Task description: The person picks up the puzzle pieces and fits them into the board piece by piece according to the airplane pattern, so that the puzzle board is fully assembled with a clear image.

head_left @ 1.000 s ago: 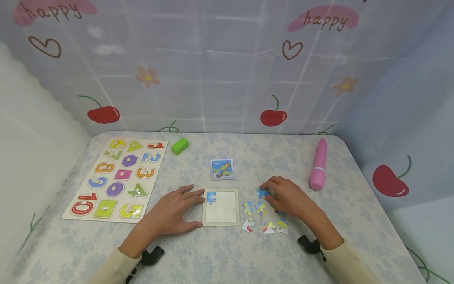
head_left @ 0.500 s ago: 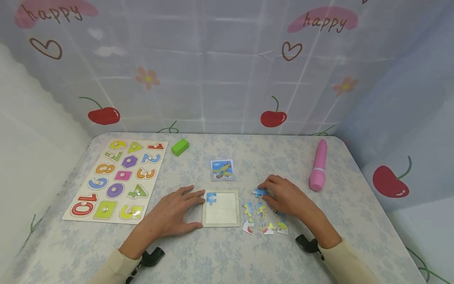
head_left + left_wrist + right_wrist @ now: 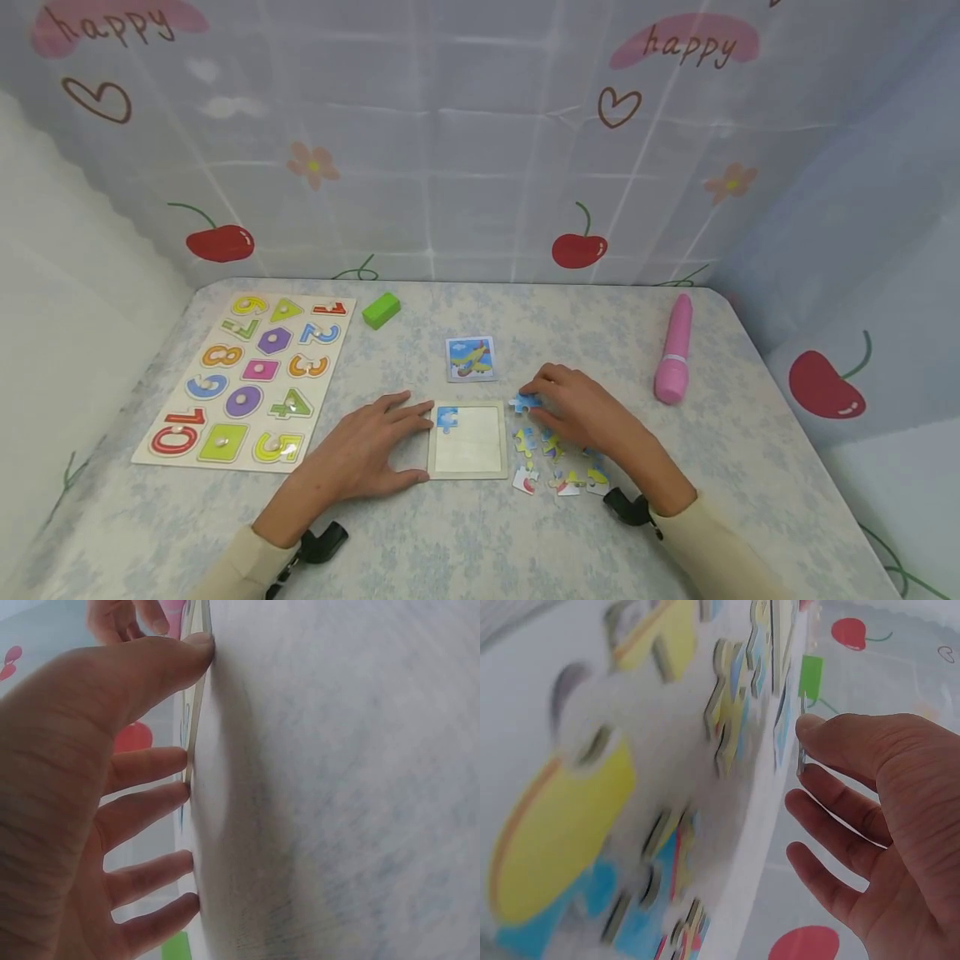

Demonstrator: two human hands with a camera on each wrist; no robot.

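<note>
My right hand (image 3: 583,407) pinches a blue jigsaw piece (image 3: 524,403) between thumb and fingers, just right of a square wooden puzzle tray (image 3: 504,442). The right wrist view shows this piece edge-on, lifted off the table. In the tray's top left corner lies another blue jigsaw piece (image 3: 447,417). My left hand (image 3: 367,448) rests on the table with fingers spread, its thumb and fingertips touching the tray's left edge. Several loose pieces, among them a yellow and white one (image 3: 568,482), lie under and in front of my right hand, which partly hides some.
A picture card with an airplane (image 3: 471,359) lies behind the tray. At the left is a number and shape board (image 3: 258,392), with a green block (image 3: 381,310) beyond its corner. A pink tapered object (image 3: 673,350) lies at the right rear.
My right hand has drawn the blue jigsaw piece leftward, from above the loose pieces to near the tray's right edge. My left hand and the tray have stayed put.
</note>
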